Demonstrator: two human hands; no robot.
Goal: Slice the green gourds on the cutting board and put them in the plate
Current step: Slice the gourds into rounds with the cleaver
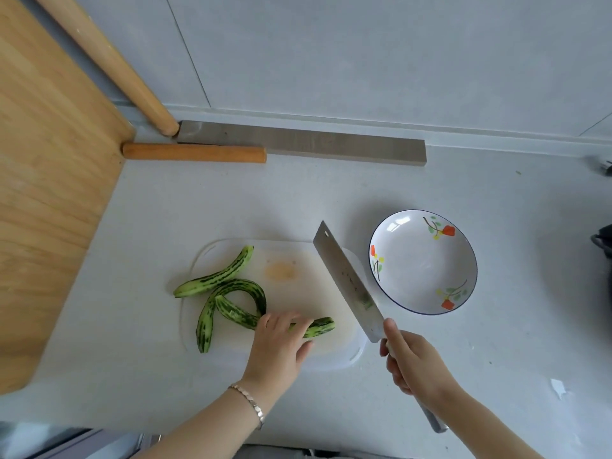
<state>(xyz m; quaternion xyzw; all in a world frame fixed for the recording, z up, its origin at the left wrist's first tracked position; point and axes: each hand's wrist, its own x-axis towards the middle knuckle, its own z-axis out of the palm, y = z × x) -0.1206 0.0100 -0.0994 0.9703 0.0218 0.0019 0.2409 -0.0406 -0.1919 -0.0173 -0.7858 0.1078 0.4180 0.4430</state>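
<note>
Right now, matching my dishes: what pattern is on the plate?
White plate with thin blue rim and orange-red flowers; head view.

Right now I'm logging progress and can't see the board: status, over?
Left hand holds a gourd on the cutting board. Right hand grips the knife, clear of it. Plate holds no slices. Nothing in the way.

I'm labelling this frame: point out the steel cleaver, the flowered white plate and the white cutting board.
steel cleaver (347,279): head view, blade middle.
flowered white plate (420,263): head view, bare centre.
white cutting board (304,294): head view, bare middle.
</note>
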